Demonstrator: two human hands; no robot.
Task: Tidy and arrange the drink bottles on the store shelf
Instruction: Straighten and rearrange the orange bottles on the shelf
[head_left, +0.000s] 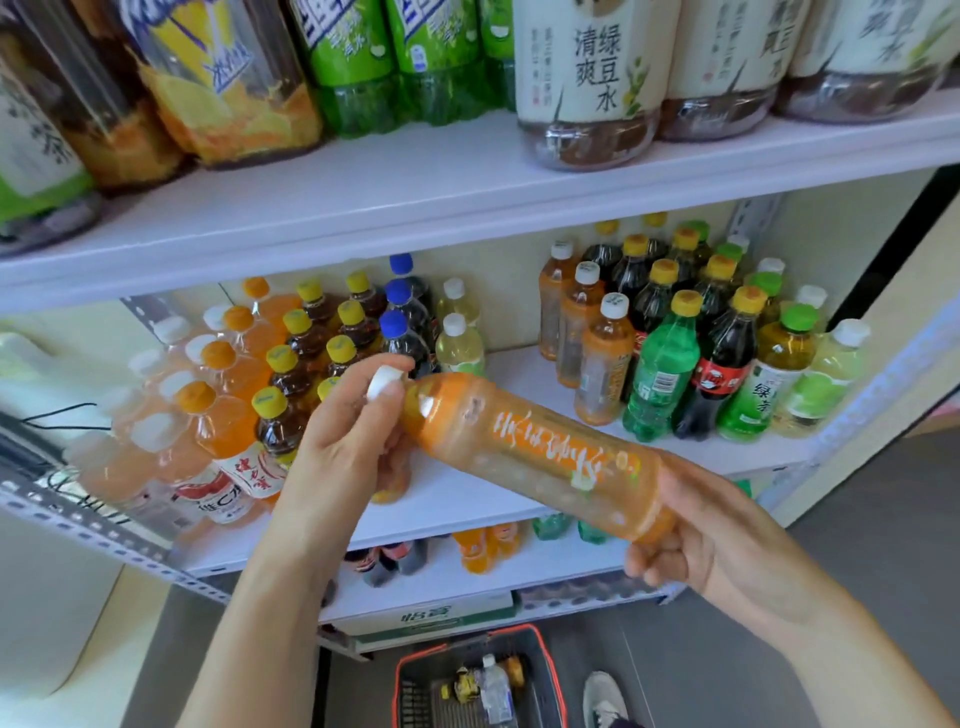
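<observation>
Here, a white shelf (462, 501) carries bottles (660, 379) above grey floor (862, 525).

Shopper at a drinks shelf: bare forearms lead to the left hand (340, 434) and right hand (693, 545); a pale grey sneaker (605, 696) and dark trouser hem show just right of the red-rimmed basket (415, 675).

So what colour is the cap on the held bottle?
White. The cap of the bottle shows best in the head view.
</observation>
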